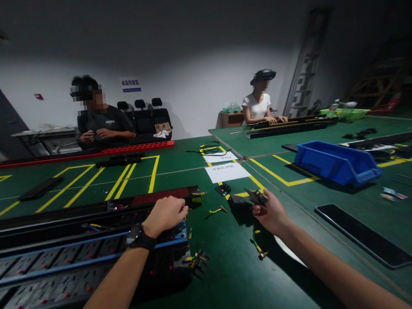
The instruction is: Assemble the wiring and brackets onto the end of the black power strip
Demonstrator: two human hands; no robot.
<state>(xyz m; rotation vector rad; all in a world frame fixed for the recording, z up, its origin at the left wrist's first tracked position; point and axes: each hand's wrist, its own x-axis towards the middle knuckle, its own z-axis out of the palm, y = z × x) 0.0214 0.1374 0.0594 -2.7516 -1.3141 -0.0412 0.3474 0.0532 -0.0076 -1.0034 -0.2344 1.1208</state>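
Seen from my remote post through the head camera, the left hand (166,215) is bent over the right end of the long black strips (77,252), its fingers curled; whether they grip anything there I cannot tell. The right hand (272,212) is closed, thumb against fingers, on a small dark part (257,197), which it holds over the green table (225,283), to the right of the strips and apart from them.

I judge the step in hand to be handling of the small dark part while the left hand attends to the strips' end. Any leftward move of the right hand would call for a raised path and a steady left hand.

Clearance: a mostly bare patch of table opens on the near side between strips and right hand. A yellow wire (217,210) lies on its far side, a yellow-green wire (261,250) at its right. Wire ends (197,259) project from the strips and could snag. A black block (237,201) sits just left of the right hand. Rightward, I note a phone (365,235) and, farther, a blue bin (314,166). The table's near edge is out of view.
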